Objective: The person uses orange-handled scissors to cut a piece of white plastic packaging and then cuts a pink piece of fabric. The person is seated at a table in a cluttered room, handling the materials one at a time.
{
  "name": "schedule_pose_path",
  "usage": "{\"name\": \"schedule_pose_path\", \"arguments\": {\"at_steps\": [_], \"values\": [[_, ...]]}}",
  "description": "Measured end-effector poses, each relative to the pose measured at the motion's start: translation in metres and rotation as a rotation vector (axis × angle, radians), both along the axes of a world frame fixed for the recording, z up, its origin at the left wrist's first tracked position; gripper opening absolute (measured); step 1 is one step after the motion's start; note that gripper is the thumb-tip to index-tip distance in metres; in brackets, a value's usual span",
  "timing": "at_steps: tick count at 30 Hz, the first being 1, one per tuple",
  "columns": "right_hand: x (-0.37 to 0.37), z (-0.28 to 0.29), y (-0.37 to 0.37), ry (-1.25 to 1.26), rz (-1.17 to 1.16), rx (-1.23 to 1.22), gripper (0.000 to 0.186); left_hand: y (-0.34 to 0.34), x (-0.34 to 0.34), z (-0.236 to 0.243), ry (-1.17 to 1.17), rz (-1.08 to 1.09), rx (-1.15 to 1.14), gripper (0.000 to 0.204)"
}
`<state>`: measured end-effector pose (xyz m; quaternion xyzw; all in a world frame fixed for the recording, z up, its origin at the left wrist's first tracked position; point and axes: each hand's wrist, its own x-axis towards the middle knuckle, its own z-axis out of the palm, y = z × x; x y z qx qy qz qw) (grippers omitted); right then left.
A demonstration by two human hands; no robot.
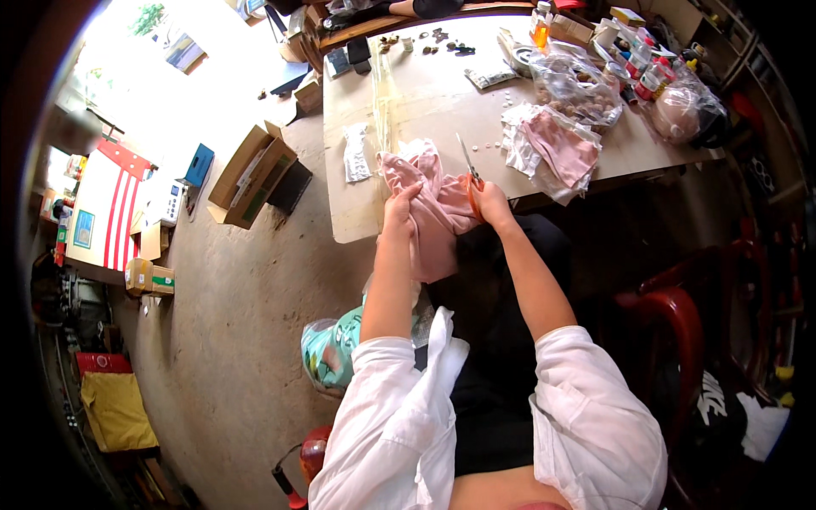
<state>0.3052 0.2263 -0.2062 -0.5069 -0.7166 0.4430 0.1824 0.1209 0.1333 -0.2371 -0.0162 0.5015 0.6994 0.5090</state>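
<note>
Over the table's near edge, a pink cloth garment (436,223) hangs in folds between my two hands. My left hand (399,206) is closed on its left part, thumb on top. Scissors (467,163) with orange handles are in my right hand (490,202), their blades pointing up and away over the table; that hand also touches the right side of the cloth. Whether the blades are parted is too small to tell. A white crumpled cloth strip (357,153) lies left of the garment. To the right lies folded pink and white cloth (561,149) on clear plastic.
The table (353,212) carries a clear bag of round brown things (578,89), several bottles (653,78) and a small packet (490,77). An open cardboard box (251,178) stands on the floor at left. A turquoise bag (333,348) is below my left arm; a dark red chair (680,319) is at right.
</note>
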Motion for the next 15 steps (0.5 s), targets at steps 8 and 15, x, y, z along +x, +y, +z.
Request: {"name": "schedule_pose_path", "arguments": {"at_steps": [8,15], "values": [[-0.013,0.001,-0.019,0.327,-0.045,0.036,0.044,-0.033,0.005,0.001,-0.054,0.114,0.293,0.025],[-0.036,0.0,-0.048,0.448,0.25,-0.002,0.032,-0.071,0.001,0.081,-0.185,0.0,0.732,0.042]]}}
